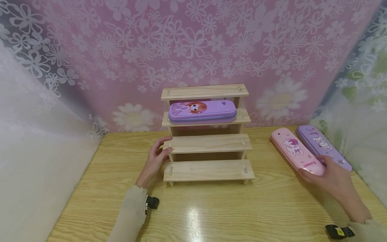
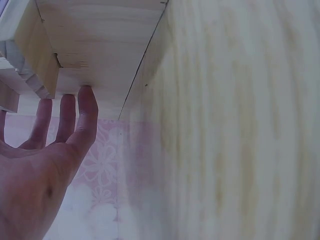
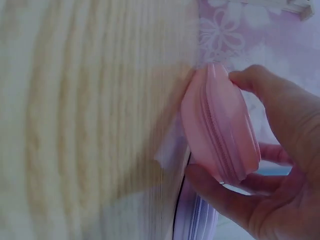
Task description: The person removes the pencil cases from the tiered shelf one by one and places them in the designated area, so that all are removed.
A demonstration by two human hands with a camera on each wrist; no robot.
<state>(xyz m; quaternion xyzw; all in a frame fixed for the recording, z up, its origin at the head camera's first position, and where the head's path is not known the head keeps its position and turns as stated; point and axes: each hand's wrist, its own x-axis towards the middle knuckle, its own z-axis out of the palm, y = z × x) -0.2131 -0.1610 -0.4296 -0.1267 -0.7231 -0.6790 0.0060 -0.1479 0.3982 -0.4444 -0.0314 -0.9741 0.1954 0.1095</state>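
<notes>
A four-tier wooden display shelf [image 1: 208, 144] stands mid-table. My left hand [image 1: 157, 158] holds the left end of its second tier from the bottom; in the left wrist view the fingertips [image 2: 87, 97] meet the side panel. A purple zippered pencil case [image 1: 202, 111] with a cartoon girl lies on the second tier from the top. At the right, my right hand [image 1: 331, 178] grips the near end of a pink pencil case [image 1: 294, 149] with a rabbit print. In the right wrist view the thumb and fingers span the zipped end of the pink case [image 3: 217, 125].
A lavender pencil case [image 1: 321, 146] lies on the wood-grain table [image 1: 127, 198], right alongside the pink one. Pink flowered cloth [image 1: 193, 43] hangs behind the shelf, and pale curtains [image 1: 369, 134] border the table at both sides.
</notes>
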